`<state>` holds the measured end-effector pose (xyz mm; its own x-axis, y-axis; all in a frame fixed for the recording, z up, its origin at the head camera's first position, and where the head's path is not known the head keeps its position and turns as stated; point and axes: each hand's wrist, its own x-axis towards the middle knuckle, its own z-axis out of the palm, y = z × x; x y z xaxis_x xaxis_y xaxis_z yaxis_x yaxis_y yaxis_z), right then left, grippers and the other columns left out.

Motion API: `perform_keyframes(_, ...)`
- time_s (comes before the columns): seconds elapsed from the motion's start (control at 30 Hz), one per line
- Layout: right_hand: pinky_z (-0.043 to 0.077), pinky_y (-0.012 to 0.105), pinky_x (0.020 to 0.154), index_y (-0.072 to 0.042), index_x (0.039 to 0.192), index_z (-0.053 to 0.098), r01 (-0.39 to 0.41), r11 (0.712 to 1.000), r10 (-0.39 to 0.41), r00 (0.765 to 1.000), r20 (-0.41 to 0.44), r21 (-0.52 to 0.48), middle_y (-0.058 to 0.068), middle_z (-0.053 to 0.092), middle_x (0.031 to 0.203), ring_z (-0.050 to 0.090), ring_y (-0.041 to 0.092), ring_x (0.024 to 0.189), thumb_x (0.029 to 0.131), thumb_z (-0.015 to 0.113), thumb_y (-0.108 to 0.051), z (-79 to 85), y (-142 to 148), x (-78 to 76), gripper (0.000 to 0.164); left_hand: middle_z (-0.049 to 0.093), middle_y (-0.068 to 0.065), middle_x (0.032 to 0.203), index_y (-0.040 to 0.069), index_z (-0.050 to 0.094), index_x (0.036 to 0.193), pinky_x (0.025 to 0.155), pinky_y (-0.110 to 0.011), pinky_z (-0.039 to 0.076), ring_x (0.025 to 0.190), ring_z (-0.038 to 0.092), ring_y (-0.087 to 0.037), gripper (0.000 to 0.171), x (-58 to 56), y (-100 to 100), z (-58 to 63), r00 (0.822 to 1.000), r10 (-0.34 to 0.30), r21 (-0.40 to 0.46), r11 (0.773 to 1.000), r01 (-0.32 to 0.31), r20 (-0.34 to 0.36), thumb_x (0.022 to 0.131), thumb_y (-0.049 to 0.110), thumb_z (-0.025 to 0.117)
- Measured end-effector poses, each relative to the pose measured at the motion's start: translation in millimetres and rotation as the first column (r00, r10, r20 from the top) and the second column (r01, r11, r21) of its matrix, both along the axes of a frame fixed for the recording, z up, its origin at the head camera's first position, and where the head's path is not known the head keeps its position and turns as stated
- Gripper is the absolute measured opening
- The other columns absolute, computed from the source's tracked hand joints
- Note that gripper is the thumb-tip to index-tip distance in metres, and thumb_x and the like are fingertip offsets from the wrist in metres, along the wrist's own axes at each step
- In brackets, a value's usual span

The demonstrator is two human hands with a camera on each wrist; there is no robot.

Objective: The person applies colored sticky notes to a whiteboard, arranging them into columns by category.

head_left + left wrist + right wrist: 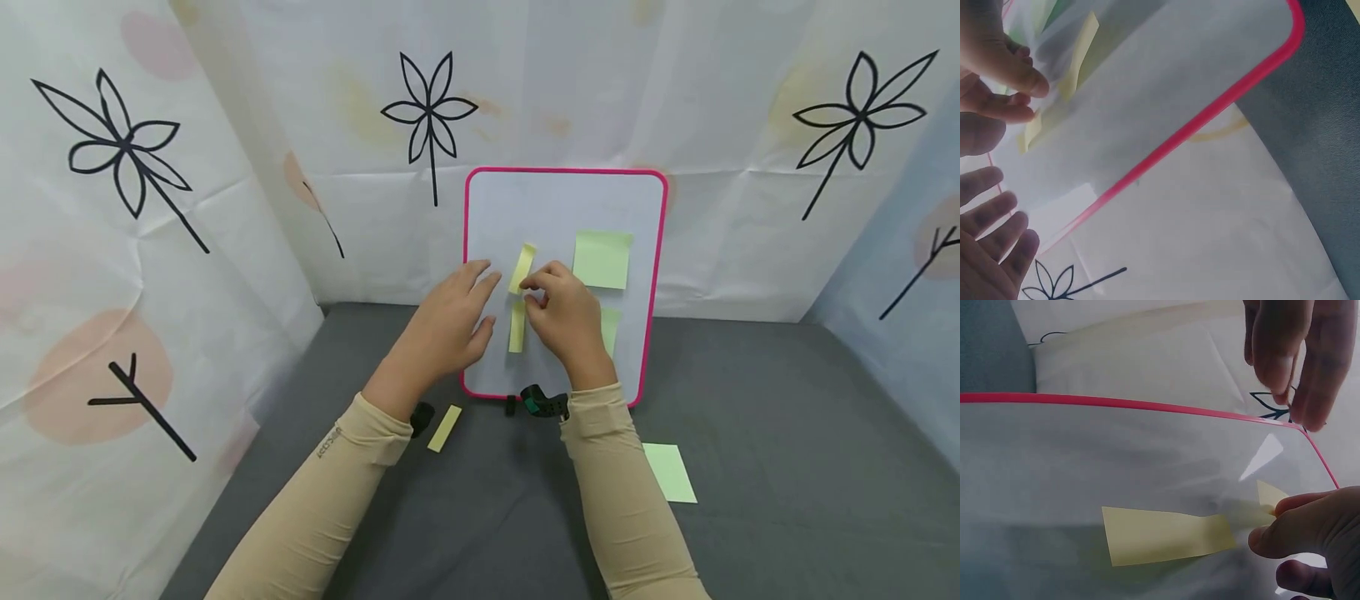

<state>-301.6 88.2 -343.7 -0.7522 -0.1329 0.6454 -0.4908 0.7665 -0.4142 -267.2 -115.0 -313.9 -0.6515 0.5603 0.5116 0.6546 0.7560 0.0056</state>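
Observation:
My right hand (566, 321), fingers bent, is at the whiteboard (555, 204), its index fingertip touching the lower end of a tilted yellow paper strip (522, 268). In the head view its thumb and index tips stand slightly apart. Just below, a second yellow strip (517, 327) lies nearly upright on the board; the right wrist view has this strip (1166, 537) close up, its edge lifting a little. Fingers loosely spread, my left hand (453, 321) hovers by the board's left edge and holds nothing. The right hand's fingertips partly cover the upper strip (1267, 495) in the right wrist view.
On the board's right side are a green sticky note (603, 260) and another green note (610, 327) partly behind my right hand. A yellow strip (445, 429) and a green note (672, 472) lie on the dark grey table (780, 417). Patterned curtains (345, 233) surround it.

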Motion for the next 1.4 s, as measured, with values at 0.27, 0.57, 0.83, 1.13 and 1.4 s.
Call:
perform_keyframes(0.27,0.049,0.036,0.057,-0.009,0.103,0.082,0.016,1.000,-0.016,1.000,0.011,-0.002,0.005,0.071,0.103,0.063,0.019,0.073,0.093,0.076,-0.004,-1.0,2.0,-0.1,0.013,0.019,-0.019,0.177,-0.004,0.032,0.164,0.132,-0.048,0.026,0.166,0.015,-0.039,0.067,-20.6,17.9,3.1,0.998,0.060,-0.142,0.988,-0.054,0.034,0.102,0.008,0.054)
perform_keyframes(0.57,0.050,0.037,0.058,-0.010,0.105,0.083,0.022,1.000,-0.022,1.000,0.009,-0.012,0.004,0.071,0.102,0.062,0.019,0.073,0.094,0.076,-0.006,-3.4,5.1,-0.5,0.014,0.002,-0.008,0.180,0.005,0.015,0.170,0.135,-0.049,0.015,0.168,-0.001,-0.030,0.077,-37.7,35.0,5.7,0.985,0.145,-0.221,0.968,-0.122,0.090,0.100,0.005,0.046)
perform_keyframes(0.83,0.050,0.037,0.058,-0.010,0.106,0.083,0.016,1.000,-0.015,1.000,0.012,-0.021,0.005,0.071,0.104,0.063,0.019,0.074,0.094,0.076,-0.006,-0.3,3.5,-0.6,0.014,0.003,-0.010,0.180,0.005,0.018,0.170,0.135,-0.048,0.010,0.168,0.000,-0.029,0.073,-44.7,38.4,2.3,0.984,0.169,-0.228,0.962,-0.150,0.062,0.102,0.007,0.045)
perform_keyframes(1.13,0.059,0.044,0.075,-0.005,0.116,0.080,0.012,1.000,-0.012,0.999,-0.034,-0.018,0.010,0.073,0.113,0.066,0.030,0.096,0.093,0.076,-0.004,2.0,2.5,-4.4,0.023,0.003,-0.012,0.180,0.008,0.015,0.171,0.136,-0.046,0.008,0.168,0.000,-0.028,0.078,-50.2,37.6,-3.0,0.982,0.186,-0.223,0.959,-0.175,0.031,0.100,0.006,0.049)
perform_keyframes(1.4,0.053,0.049,0.096,-0.001,0.137,0.070,-0.006,1.000,0.007,0.992,-0.124,0.014,0.018,0.066,0.130,0.058,0.037,0.116,0.095,0.071,-0.002,0.8,0.2,-7.3,0.042,0.000,-0.011,0.180,0.010,0.010,0.172,0.136,-0.045,0.007,0.168,-0.001,-0.028,0.084,-52.8,36.4,-9.0,0.979,0.201,-0.228,0.955,-0.189,0.029,0.098,0.005,0.051)
